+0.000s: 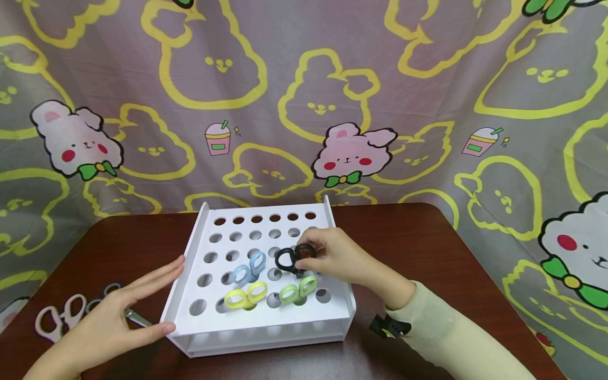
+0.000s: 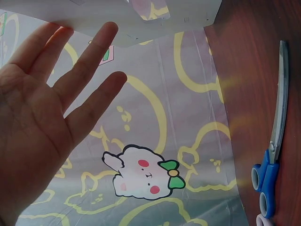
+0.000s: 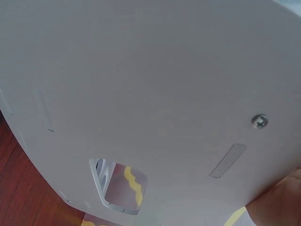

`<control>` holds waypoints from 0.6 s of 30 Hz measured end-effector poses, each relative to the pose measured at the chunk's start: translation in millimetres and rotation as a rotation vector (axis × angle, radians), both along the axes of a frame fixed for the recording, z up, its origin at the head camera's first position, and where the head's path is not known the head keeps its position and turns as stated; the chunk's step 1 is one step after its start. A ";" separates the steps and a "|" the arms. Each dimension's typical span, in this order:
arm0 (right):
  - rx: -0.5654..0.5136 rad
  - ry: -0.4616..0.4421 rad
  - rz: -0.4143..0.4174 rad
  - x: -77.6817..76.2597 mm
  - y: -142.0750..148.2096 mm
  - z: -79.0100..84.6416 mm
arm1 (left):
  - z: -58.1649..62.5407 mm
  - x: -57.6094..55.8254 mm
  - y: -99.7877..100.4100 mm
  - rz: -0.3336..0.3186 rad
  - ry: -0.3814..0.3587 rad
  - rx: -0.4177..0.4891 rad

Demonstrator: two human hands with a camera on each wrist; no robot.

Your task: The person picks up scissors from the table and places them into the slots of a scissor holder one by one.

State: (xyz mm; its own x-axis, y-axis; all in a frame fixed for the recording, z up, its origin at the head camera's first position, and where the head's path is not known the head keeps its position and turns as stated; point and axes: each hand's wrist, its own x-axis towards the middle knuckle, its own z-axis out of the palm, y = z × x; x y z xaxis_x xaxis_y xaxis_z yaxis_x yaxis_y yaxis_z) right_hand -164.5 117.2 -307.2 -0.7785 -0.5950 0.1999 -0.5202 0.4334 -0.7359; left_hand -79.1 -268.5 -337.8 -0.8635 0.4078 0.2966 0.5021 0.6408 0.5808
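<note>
A white rack [image 1: 214, 294] with rows of round holes stands on the table. In the head view my right hand [image 1: 337, 261] pinches black-handled scissors [image 1: 285, 259] over the rack, blades hidden below the handles. Straight fingers of my left hand [image 1: 119, 319] rest at the rack's left wall; its palm shows in the left wrist view. Light blue scissors [image 1: 255, 273], yellow scissors [image 1: 246, 298] and green scissors [image 1: 296, 291] sit in holes, handles up. The right wrist view is mostly filled by the rack's side panel [image 3: 141, 94], with a sliver of hand at lower right.
Left of the rack lie pale pink-handled scissors [image 1: 58, 321] and blue-handled scissors [image 2: 268, 173], partly behind my left hand in the head view. The brown table [image 1: 404, 237] ends at a patterned curtain [image 1: 266, 116] behind. A black strapped device [image 1: 390, 326] hangs at my right sleeve.
</note>
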 end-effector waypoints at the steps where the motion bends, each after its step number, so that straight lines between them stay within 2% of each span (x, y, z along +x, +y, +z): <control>1: 0.005 0.005 -0.002 0.2 0.1 0.3 | 0.0 0.0 0.0 0.000 0.001 0.000; 7: 0.015 0.023 -0.013 1.0 0.8 2.0 | 0.5 -0.2 0.1 -0.004 0.013 0.003; 14: -0.060 -0.015 -0.017 1.4 5.4 1.2 | 0.0 0.0 -0.1 0.000 0.012 -0.003; 18: -0.097 0.003 -0.055 2.6 15.9 1.6 | -0.4 0.0 -0.3 0.008 0.000 -0.006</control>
